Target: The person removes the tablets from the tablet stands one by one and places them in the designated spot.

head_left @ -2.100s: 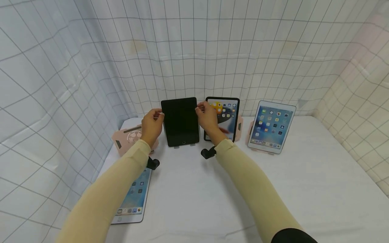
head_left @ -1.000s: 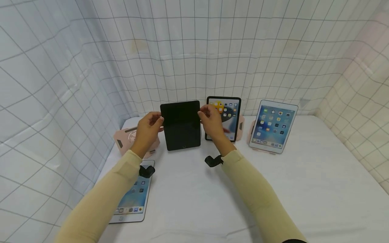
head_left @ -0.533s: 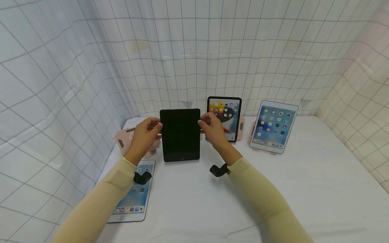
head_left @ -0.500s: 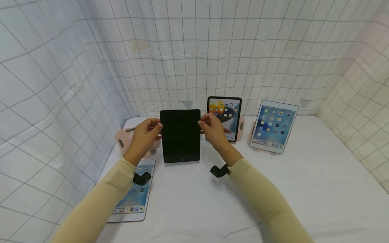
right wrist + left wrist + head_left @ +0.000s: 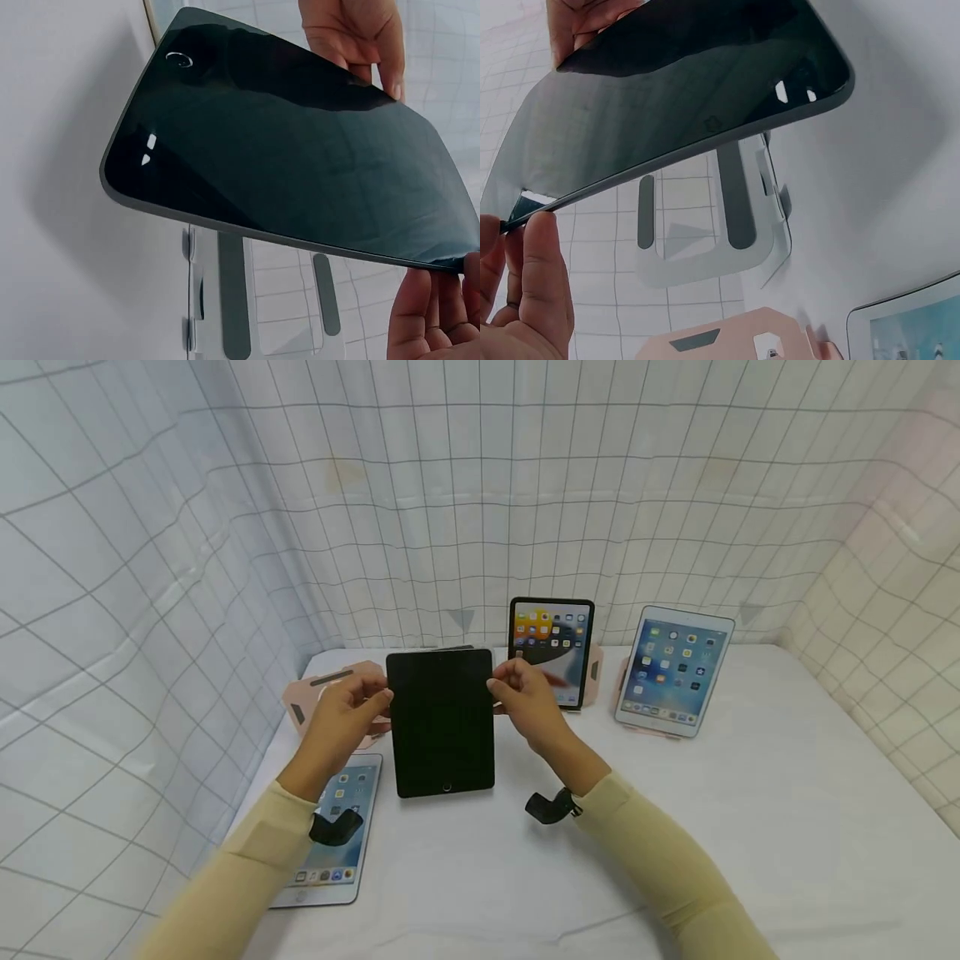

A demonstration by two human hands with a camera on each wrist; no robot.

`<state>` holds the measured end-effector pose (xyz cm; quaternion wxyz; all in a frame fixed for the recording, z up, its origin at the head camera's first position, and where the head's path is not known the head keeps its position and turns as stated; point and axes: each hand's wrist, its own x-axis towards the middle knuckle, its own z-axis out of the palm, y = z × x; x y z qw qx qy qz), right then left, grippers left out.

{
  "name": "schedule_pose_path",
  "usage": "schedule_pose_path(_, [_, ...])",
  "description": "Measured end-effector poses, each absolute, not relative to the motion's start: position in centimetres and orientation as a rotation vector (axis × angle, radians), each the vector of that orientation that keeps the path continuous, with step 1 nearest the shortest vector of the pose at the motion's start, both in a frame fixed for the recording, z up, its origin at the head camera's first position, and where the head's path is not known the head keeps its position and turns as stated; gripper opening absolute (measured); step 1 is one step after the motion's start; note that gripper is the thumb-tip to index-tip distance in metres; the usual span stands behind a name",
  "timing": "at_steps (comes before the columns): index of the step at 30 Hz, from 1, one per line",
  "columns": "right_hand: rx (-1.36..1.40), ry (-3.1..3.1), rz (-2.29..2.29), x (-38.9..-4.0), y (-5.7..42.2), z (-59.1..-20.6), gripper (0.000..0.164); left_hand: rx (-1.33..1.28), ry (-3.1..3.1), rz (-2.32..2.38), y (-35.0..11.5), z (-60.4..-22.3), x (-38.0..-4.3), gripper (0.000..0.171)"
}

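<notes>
A black tablet (image 5: 442, 727) with a dark screen and a round home button is held up between my two hands. My left hand (image 5: 339, 720) pinches its left edge near the top, thumb in front. On the opposite edge, my right hand (image 5: 528, 702) pinches at about the same height. Both wrist views show the tablet apart from the grey-white stand (image 5: 705, 262), which has dark pads and small lips at its foot. In the right wrist view that stand (image 5: 234, 300) bears nothing. The head view shows only its top edge.
A white tablet (image 5: 330, 852) lies at front left, partly under my left forearm. Behind it is a bare pink stand (image 5: 303, 697). A black-framed tablet (image 5: 562, 643) and a white tablet (image 5: 675, 670) lean on pink stands at right. Gridded cloth (image 5: 487, 485) walls the back.
The black tablet has come off the grey-white stand and moved toward me, gripped by both hands throughout. The stand's top edge now shows behind it. The other tablets have stayed put.
</notes>
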<state>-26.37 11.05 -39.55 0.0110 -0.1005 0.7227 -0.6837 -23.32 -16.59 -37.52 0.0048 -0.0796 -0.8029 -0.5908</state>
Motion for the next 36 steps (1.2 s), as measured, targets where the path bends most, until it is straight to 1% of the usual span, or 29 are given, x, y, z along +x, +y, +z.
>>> schedule_pose_path(9, [-0.22,2.178,-2.117,-24.5,10.8,-40.1,0.011,-0.27,-2.562,-1.915,-17.4,-38.0,-22.5,0.031])
schedule_pose_path(17, [-0.181,2.14,-2.086,-23.1,10.3,-41.0,0.011,-0.312,-2.635,-1.894,-18.1,-38.6,-21.6,0.033])
schedule_pose_path(28, [-0.239,2.114,-1.961,-21.9,9.5,-42.3,0.009,-0.169,-2.647,-1.938,-19.0,-40.2,-20.1,0.031])
schedule_pose_path(36, [-0.238,2.081,-1.935,-21.3,9.0,-42.8,0.011,-0.158,-2.675,-1.94,-19.6,-40.8,-19.6,0.032])
